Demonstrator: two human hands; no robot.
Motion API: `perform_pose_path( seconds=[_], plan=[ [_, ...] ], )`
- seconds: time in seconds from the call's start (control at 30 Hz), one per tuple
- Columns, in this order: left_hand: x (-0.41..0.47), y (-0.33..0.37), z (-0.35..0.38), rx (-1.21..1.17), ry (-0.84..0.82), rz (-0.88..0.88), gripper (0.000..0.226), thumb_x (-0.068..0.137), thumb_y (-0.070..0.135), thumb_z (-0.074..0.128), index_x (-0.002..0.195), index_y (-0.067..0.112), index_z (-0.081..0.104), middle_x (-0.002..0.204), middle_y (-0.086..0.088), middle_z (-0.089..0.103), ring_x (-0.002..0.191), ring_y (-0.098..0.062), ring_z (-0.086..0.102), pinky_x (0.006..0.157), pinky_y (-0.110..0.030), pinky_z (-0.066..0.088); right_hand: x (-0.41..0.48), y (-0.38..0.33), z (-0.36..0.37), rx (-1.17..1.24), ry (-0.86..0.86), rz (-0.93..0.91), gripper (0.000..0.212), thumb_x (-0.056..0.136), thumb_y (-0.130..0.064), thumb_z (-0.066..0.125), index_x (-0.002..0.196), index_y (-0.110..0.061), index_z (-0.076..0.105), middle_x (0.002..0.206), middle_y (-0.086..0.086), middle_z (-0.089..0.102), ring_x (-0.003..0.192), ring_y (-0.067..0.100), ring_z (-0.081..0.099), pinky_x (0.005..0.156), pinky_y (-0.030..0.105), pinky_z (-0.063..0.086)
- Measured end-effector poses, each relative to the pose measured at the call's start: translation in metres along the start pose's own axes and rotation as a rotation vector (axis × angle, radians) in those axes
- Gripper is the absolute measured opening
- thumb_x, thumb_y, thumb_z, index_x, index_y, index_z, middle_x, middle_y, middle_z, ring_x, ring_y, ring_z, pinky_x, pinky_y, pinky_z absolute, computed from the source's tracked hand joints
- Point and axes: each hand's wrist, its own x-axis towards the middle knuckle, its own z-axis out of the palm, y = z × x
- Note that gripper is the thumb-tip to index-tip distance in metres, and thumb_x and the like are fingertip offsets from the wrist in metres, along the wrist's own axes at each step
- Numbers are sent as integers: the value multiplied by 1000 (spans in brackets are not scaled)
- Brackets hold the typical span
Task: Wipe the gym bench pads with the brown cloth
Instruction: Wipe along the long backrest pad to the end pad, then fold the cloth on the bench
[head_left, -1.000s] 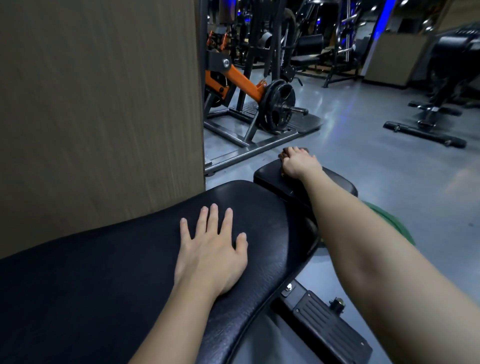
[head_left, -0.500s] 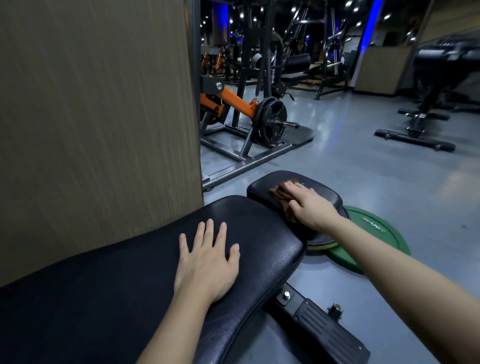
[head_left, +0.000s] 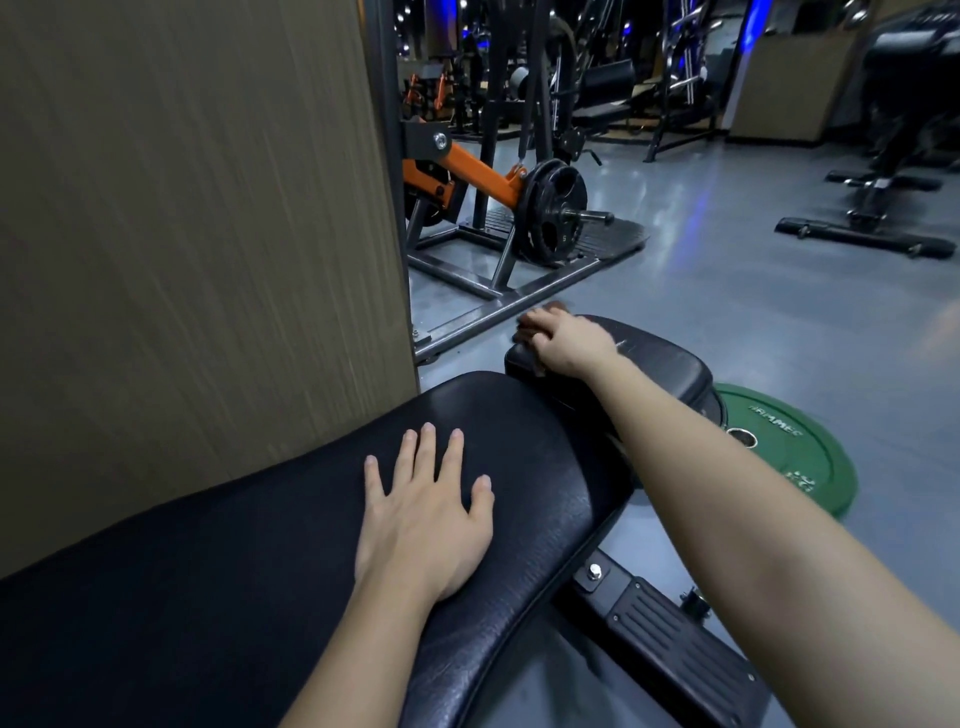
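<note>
Dim gym, grey floor (head_left: 727, 312) with blue glints, wood panel (head_left: 182, 234) close on the left. In front, a long black pad (head_left: 234, 597) running in from the lower left, and just past its far end a small pad (head_left: 660, 358). Left hand (head_left: 426, 519) flat on the long pad near that end, palm down, fingers (head_left: 428, 447) straight and slightly spread, holding nothing. Right hand (head_left: 566, 340) out on the small pad's far left corner, fingers curled down over the cloth (head_left: 553, 307) and pressing it to the pad's edge (only blurred brown scraps visible around the knuckles). Right forearm stretched across the gap between the pads. On the floor just behind the small pad, a green plate (head_left: 789, 457), partly hidden by it. Beyond, an orange machine (head_left: 478, 174) loaded with a black plate (head_left: 553, 210). Under the long pad, a ribbed black step (head_left: 665, 629) of the frame.
</note>
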Motion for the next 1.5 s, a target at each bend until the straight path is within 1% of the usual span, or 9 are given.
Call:
perform_pose_path(
  seconds=[0.27, 0.4, 0.53, 0.63, 0.77, 0.9, 1.07, 1.3, 1.5],
  plan=[
    [3, -5, -3, -85, -26, -1, 67, 101, 57, 20, 161, 31, 5, 169, 5, -4, 154, -12, -11, 123, -49, -10, -119, -30, -2, 279, 49, -25, 49, 90, -28, 46, 133, -51, 52, 122, -7, 69, 113, 22, 61, 99, 34, 45],
    [-17, -14, -19, -718, 104, -35, 69, 98, 47, 50, 158, 35, 20, 164, 12, 23, 151, -11, 23, 123, -39, 18, -176, -32, -26, 613, -18, 108, 44, 81, -25, 48, 115, -48, 64, 90, -10, 77, 78, 15, 71, 83, 39, 57],
    [-59, -43, -41, -765, 237, -30, 45, 100, 27, 57, 144, 23, 50, 145, 5, 52, 134, -10, 48, 108, -25, 37, -217, -69, -41, 983, -40, 96, 34, 89, 2, 53, 114, -13, 71, 95, 0, 78, 68, 9, 69, 64, 25, 56],
    [-96, -76, -58, -748, 240, -101, 28, 98, 28, 58, 126, 29, 65, 120, 10, 66, 112, -6, 61, 93, -23, 45, -233, -126, -40, 1293, -57, 156, 27, 88, 2, 65, 112, -10, 71, 91, 3, 77, 77, 16, 70, 69, 28, 58],
    [-145, -114, -89, -1039, 168, -319, 19, 102, 33, 54, 100, 22, 69, 91, -5, 73, 77, -18, 72, 75, -44, 58, -252, -218, -28, 1751, -249, 284, 19, 88, -1, 68, 107, -5, 68, 85, 16, 74, 67, 22, 70, 65, 36, 61],
    [-193, -153, -109, -1441, 29, -497, 32, 101, 47, 50, 108, 20, 65, 101, -17, 76, 94, -37, 73, 81, -45, 59, -294, -286, 10, 1445, -332, 74, 21, 90, -16, 69, 111, -12, 71, 89, 5, 77, 78, 14, 73, 70, 31, 60],
    [-240, -191, -80, -1433, 182, -454, 24, 102, 17, 55, 117, 3, 66, 109, -18, 75, 101, -28, 72, 91, -43, 57, -339, -322, 30, 1020, -325, -365, 25, 90, -47, 61, 98, -27, 76, 94, -12, 76, 93, 3, 70, 90, 33, 55],
    [-256, -204, -77, -1410, 235, -503, 19, 97, 13, 61, 113, 5, 66, 111, -17, 74, 100, -26, 72, 70, -31, 57, -341, -314, 13, 728, -43, -350, 6, 71, -24, 69, 71, -26, 74, 72, -16, 73, 71, -3, 68, 72, 32, 59],
    [-266, -208, -90, -1370, 225, -434, 19, 96, 10, 62, 111, 15, 72, 112, -10, 74, 110, -25, 69, 91, -41, 58, -356, -316, 22, 762, -85, -339, 28, 71, -46, 82, 77, -22, 68, 82, -14, 74, 78, -4, 68, 73, 23, 55]
  ],
)
